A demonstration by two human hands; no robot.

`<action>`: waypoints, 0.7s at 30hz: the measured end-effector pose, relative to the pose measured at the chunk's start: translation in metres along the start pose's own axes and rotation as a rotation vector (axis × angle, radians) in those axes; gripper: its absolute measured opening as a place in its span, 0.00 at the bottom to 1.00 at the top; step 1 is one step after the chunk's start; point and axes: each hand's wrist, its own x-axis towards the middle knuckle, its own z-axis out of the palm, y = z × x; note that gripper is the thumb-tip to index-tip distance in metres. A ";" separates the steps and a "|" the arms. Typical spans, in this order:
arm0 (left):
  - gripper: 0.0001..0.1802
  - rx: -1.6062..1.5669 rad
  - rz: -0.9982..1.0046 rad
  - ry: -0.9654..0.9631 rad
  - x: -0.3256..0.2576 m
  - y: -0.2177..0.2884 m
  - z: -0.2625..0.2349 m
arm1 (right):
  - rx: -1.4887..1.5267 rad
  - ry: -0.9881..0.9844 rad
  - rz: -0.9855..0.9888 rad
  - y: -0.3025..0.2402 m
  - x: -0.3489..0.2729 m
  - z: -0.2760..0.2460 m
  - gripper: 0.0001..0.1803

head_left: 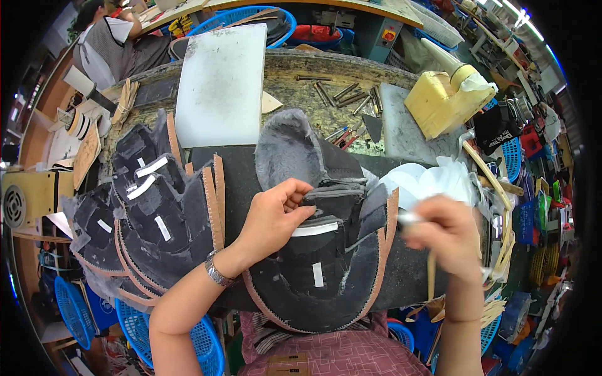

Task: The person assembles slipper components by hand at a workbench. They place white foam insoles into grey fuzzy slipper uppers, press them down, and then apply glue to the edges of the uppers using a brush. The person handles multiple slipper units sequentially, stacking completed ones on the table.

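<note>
The left hand pinches a grey strip down on the dark fleece-lined shoe upper lying under its fingers, while the blurred right hand, just beside it, grips a thin brush, best stroked lightly along the held edge.

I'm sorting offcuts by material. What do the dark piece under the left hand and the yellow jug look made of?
The dark shoe upper piece looks like matte black fabric or suede with grey fleece lining and a tan stitched edge. The yellow jug looks like semi-gloss moulded plastic.
</note>
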 end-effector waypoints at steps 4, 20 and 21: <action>0.16 -0.081 0.015 -0.003 0.001 0.002 0.004 | -0.180 -0.174 -0.024 0.041 0.041 0.044 0.10; 0.14 0.128 0.017 0.001 0.007 0.014 -0.001 | -0.402 -0.111 0.046 0.038 0.040 0.048 0.11; 0.15 0.173 0.026 0.010 0.007 0.013 -0.003 | -0.479 -0.104 -0.011 0.036 0.031 0.040 0.11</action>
